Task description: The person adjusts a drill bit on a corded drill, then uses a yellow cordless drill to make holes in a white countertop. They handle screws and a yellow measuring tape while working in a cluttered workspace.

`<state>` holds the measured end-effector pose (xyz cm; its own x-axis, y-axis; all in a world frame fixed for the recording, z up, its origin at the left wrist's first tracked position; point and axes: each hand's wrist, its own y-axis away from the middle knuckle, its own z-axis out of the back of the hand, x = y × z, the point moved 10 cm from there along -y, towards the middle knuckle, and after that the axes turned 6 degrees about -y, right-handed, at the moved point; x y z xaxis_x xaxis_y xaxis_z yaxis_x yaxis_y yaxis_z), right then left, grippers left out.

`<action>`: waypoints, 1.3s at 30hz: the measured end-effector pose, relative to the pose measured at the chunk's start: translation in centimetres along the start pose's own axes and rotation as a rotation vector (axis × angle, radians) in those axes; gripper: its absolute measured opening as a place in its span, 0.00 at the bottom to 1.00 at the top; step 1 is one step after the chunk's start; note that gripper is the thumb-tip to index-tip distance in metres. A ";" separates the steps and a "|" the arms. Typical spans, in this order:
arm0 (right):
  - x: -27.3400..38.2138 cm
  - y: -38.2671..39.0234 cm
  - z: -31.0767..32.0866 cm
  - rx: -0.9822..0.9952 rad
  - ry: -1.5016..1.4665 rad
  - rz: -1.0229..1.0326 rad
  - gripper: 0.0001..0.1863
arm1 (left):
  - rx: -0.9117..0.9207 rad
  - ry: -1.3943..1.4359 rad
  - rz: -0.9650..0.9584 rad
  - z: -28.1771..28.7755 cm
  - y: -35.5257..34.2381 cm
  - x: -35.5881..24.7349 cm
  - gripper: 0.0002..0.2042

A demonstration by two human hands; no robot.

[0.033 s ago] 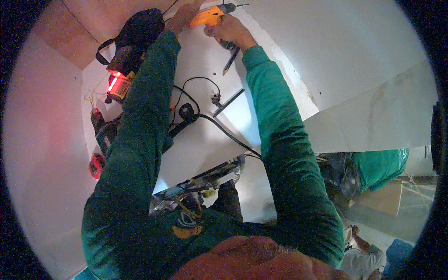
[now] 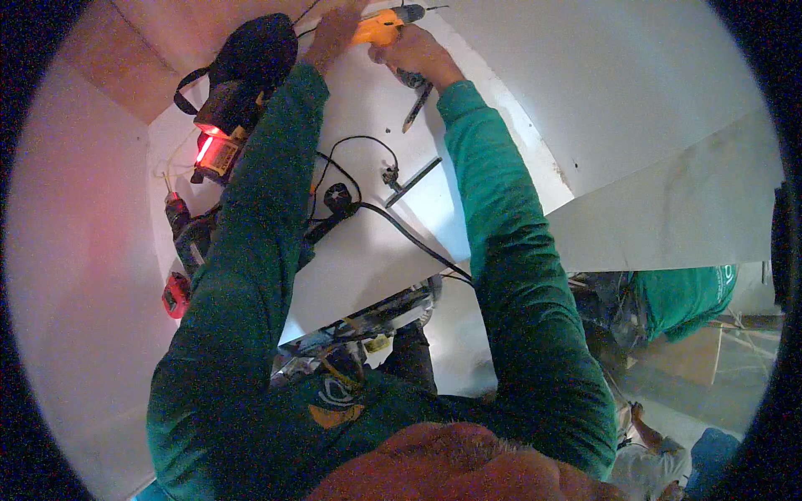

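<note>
At the top of the view, an orange power drill (image 2: 378, 27) points to the right, with a grey chuck and a thin bit at its front. My right hand (image 2: 422, 54) is wrapped round its handle, below the body. My left hand (image 2: 336, 35) is at the drill's rear end; it is blurred, and its fingers cannot be made out. Just below my right hand, a dark, flat pointed piece (image 2: 417, 108) slants downward on the white surface (image 2: 368, 104).
Left of my left arm are a black bag (image 2: 255, 63), a device glowing red (image 2: 219, 154), a dark corded tool (image 2: 188, 234) and a red tape measure (image 2: 175, 294). Black cable (image 2: 409, 240) and a thin dark bar (image 2: 413, 184) lie between my arms. Another person (image 2: 656, 455) is at lower right.
The drill and both hands sit slightly farther right in the picture, and nearby objects are shifted slightly the same way. My right hand keeps its grip.
</note>
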<state>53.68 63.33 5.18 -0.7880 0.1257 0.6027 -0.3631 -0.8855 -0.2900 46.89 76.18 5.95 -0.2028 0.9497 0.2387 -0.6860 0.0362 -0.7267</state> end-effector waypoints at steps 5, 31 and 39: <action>1.7 2.0 2.2 0.084 0.022 0.064 0.27 | 0.398 0.086 0.428 4.9 -3.2 -5.9 0.26; 2.4 -0.5 -0.4 0.058 0.026 -0.084 0.27 | 0.050 0.216 0.965 2.0 2.0 2.1 0.23; 0.7 -0.6 1.2 0.003 -0.074 -0.115 0.18 | 0.024 0.288 1.109 4.6 0.4 0.6 0.22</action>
<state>53.99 63.44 6.66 -0.7022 0.1936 0.6851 -0.4473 -0.8686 -0.2131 43.32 75.31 8.77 -0.5387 0.4914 -0.6843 -0.2435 -0.8684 -0.4319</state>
